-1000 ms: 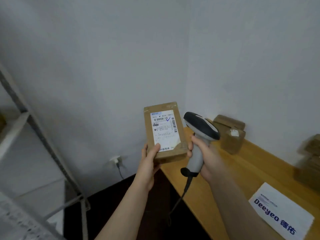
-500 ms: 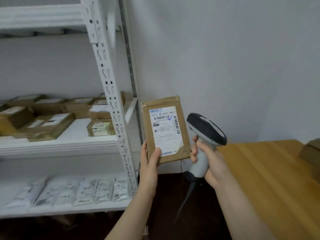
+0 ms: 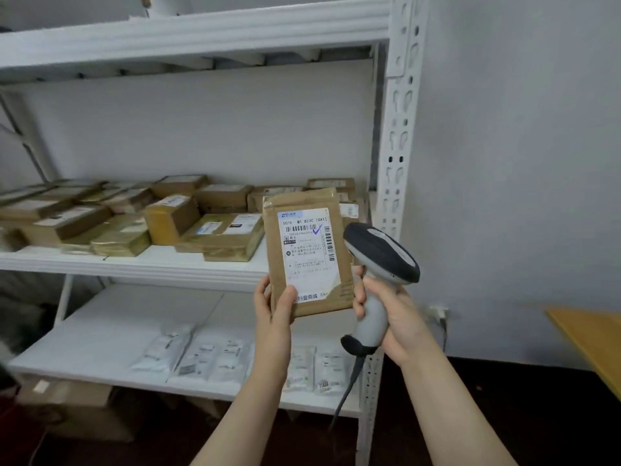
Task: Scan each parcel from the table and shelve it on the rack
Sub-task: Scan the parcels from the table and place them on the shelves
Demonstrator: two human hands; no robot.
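Parcel in hand, we face the rack. Our left grip pinches its lower left corner, thumb across the front just below the label and fingers behind. It stands upright in the air before the right end of the middle shelf. Our right grip is wrapped round the handle of the scanner, whose head sits just beside the parcel's right edge; we cannot tell whether they touch.

We judge the parcel light and fairly stiff: a thin, taped cardboard pack that one corner hold carries without sagging. The tape looks glossy and may slip, so a hold across the short bottom edge should serve better for laying it flat.

Brown boxes crowd the middle shelf, white pouches lie on the shelf below, and the worktop shows at far right.
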